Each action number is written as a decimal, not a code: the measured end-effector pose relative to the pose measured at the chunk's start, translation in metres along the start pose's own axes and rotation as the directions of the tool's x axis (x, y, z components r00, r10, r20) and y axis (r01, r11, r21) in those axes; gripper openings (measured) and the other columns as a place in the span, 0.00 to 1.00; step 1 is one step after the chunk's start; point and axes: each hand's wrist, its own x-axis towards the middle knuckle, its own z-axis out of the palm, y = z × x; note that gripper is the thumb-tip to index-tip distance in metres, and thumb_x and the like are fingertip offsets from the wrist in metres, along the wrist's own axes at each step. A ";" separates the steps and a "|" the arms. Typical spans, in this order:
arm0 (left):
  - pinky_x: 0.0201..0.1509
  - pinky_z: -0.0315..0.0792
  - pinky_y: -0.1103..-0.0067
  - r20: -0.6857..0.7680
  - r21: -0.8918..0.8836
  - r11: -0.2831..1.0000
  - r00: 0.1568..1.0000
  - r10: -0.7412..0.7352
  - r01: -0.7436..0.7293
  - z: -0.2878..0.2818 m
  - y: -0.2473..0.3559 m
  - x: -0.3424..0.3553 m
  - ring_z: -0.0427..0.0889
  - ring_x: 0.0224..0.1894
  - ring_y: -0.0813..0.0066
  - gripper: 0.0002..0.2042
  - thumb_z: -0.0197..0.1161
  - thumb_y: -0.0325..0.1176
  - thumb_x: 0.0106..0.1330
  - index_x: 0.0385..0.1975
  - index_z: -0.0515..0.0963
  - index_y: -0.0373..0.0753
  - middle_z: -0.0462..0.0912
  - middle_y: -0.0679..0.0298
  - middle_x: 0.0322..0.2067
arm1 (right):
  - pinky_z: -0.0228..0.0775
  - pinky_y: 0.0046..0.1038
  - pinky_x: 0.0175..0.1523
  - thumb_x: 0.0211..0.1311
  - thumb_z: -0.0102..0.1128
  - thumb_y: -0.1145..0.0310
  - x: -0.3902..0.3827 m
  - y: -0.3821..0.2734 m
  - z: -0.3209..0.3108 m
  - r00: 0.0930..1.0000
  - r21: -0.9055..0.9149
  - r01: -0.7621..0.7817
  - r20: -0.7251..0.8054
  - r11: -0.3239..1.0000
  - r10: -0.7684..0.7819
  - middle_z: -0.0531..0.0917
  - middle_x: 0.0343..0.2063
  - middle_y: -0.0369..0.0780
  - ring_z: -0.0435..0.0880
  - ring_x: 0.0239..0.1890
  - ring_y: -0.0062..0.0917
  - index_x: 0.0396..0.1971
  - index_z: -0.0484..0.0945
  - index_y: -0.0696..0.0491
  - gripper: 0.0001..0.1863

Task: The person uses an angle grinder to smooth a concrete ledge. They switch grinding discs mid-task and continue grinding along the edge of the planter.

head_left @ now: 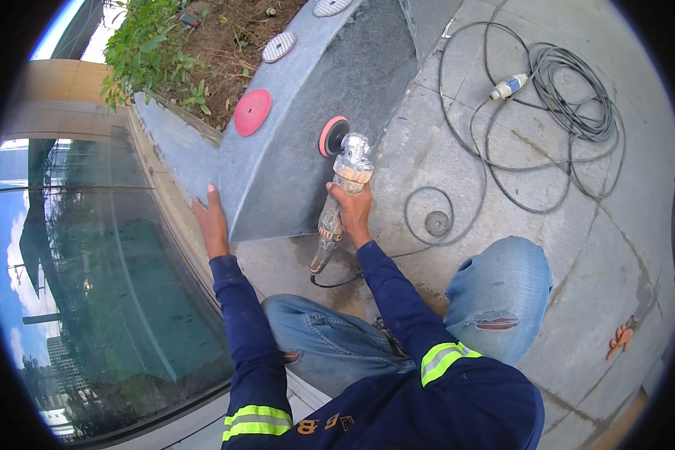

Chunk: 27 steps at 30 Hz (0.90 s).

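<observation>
My right hand [355, 209] is wrapped round the body of a dusty angle grinder [350, 171]. A red-edged polishing pad [333, 136] on the grinder's head lies against or close to the side face of a grey stone planter wall [292, 161]; I cannot tell if it touches. My left hand [211, 223] rests at the wall's near corner, fingers apart, holding nothing. On the wall's top lie a round red disc [253, 112], a white perforated disc [279, 47] and another pale disc [331, 6] at the upper edge.
A coiled black cable [577, 97] with a blue and white connector [508, 87] lies on the paving at right. A small round grey disc [436, 223] and an orange-brown object [621, 338] are on the ground. Glass panels [112, 277] stand at left; plants [146, 49] grow behind the wall.
</observation>
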 end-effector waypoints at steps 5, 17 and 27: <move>0.80 0.54 0.64 -0.001 0.005 1.000 1.000 0.003 -0.003 -0.006 -0.006 0.000 0.60 0.77 0.44 0.50 0.57 0.64 0.72 0.75 0.54 0.20 0.58 0.34 0.75 | 0.76 0.31 0.55 0.53 0.79 0.69 -0.046 0.005 0.015 0.998 -0.057 -0.017 0.065 0.998 0.020 0.84 0.48 0.42 0.84 0.48 0.27 0.58 0.72 0.60 0.33; 0.79 0.55 0.63 -0.021 0.001 1.000 0.999 0.025 -0.025 -0.005 -0.005 -0.001 0.61 0.77 0.42 0.49 0.52 0.66 0.74 0.74 0.55 0.19 0.59 0.33 0.74 | 0.77 0.31 0.51 0.54 0.76 0.72 -0.023 -0.005 0.001 0.999 -0.035 -0.032 0.038 0.999 0.033 0.84 0.45 0.42 0.85 0.44 0.27 0.55 0.74 0.60 0.29; 0.79 0.56 0.61 -0.008 -0.014 1.000 1.000 0.013 -0.013 -0.003 -0.003 0.000 0.61 0.77 0.42 0.49 0.51 0.66 0.74 0.74 0.56 0.20 0.59 0.32 0.73 | 0.76 0.30 0.51 0.54 0.77 0.70 -0.032 -0.008 0.021 0.999 -0.084 0.033 0.042 0.996 -0.030 0.84 0.45 0.41 0.84 0.45 0.27 0.55 0.73 0.60 0.30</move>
